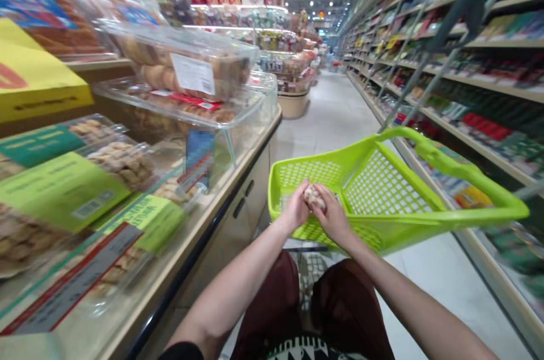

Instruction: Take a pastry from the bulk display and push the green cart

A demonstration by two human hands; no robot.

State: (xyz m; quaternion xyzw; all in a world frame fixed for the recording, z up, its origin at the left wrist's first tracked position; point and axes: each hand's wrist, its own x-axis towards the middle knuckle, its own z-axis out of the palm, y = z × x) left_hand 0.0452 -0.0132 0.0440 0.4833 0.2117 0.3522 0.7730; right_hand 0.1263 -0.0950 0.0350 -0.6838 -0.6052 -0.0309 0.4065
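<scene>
Both of my hands meet at the near left rim of a lime-green shopping cart [365, 224]. Between them is a small, pale, lumpy item with reddish-brown patches [314, 197]; its kind is too blurred to make out. My left hand [298, 206] curls around its left side, fingertips pressed to it. From the right, my right hand [332, 214] closes on the same item. The fingers partly cover it. Beneath the hands shows the cart's perforated basket, with much of its near floor hidden by them.
On the left, a glass-edged display counter [255, 147] bears clear boxes of cookies [182, 62] and green-labelled packs [63, 190]. Stocked shelves [480, 76] line the right side. A tiled aisle [329, 99] runs ahead between them, past a tiered display [276, 59].
</scene>
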